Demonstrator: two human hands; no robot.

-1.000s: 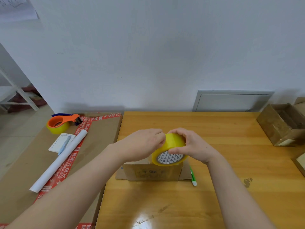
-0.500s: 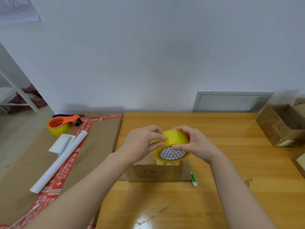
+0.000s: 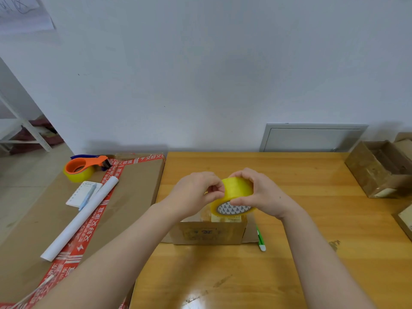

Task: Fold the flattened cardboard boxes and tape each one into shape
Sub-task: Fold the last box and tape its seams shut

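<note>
A yellow tape roll (image 3: 236,190) with a patterned core is held above a small folded cardboard box (image 3: 207,233) on the wooden table (image 3: 289,253). My right hand (image 3: 260,195) grips the roll from the right, fingers over its top and thumb under it. My left hand (image 3: 196,192) pinches at the roll's left edge with thumb and fingertips. The box's top is partly hidden by the hands and the roll.
A green-and-white pen (image 3: 260,239) lies right of the box. On the large flat carton (image 3: 44,219) at left lie an orange tape dispenser (image 3: 82,167), a white paper roll (image 3: 80,219) and a notepad with a pen (image 3: 83,194). Open cardboard boxes (image 3: 379,168) stand at the right edge.
Both hands lifted the tape roll slightly and tilted it. My left fingers shifted to pinching at the roll's left edge.
</note>
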